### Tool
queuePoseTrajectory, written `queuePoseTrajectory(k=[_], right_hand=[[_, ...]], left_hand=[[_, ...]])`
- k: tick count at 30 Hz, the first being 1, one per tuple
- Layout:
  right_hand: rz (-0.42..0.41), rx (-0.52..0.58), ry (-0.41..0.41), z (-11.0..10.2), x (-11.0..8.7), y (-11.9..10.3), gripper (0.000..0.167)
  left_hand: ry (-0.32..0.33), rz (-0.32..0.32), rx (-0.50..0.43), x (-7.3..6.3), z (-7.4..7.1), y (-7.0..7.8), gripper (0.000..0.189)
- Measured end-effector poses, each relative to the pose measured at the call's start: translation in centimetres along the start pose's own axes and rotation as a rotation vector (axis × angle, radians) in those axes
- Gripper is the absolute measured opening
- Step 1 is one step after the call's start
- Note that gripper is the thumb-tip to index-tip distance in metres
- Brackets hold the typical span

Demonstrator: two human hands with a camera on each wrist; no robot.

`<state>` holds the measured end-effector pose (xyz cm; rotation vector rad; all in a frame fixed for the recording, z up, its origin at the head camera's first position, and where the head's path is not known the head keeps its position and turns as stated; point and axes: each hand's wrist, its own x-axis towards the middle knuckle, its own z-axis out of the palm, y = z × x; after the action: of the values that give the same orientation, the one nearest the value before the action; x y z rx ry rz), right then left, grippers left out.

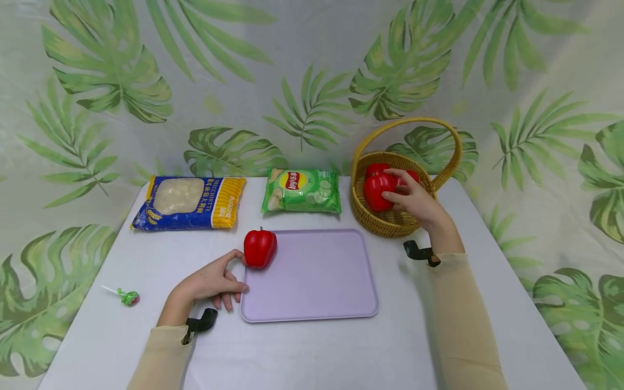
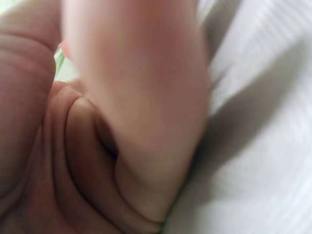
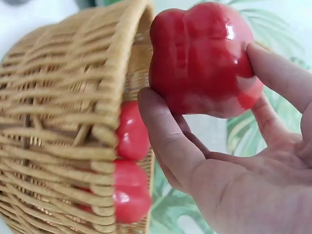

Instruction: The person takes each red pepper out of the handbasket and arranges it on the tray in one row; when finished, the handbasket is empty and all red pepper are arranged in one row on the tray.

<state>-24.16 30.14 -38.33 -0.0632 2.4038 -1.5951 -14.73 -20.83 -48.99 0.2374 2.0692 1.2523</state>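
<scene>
My right hand (image 1: 414,203) grips a red bell pepper (image 3: 200,61) with thumb and fingers, above the mouth of the wicker basket (image 1: 385,230). More red peppers (image 3: 130,192) lie inside the basket, partly hidden by its wall. At the left edge of a lilac tray (image 1: 312,276), my left hand (image 1: 209,281) has its thumb and index fingertips against or very near the rim. Another red bell pepper (image 1: 260,249) stands in the tray's far left corner, right beside that index finger. In the left wrist view, blurred fingers (image 2: 141,97) cover most of the picture.
Behind the tray lie a blue and yellow pasta bag (image 1: 187,203) and a green chip bag (image 1: 302,190). A wrapped lollipop (image 1: 128,297) is on the white table at the left. The basket's tall handle (image 1: 407,120) arches over its opening. Leaf-patterned cloth surrounds the table.
</scene>
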Motion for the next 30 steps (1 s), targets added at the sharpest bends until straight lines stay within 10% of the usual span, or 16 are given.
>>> queuePoseTrajectory(k=[30], right_hand=[[-0.057,0.209,-0.197,11.6,-1.4,-2.1,0.065]], left_hand=[[0.002,0.002,-0.002,0.0,0.0,0.1,0.065]])
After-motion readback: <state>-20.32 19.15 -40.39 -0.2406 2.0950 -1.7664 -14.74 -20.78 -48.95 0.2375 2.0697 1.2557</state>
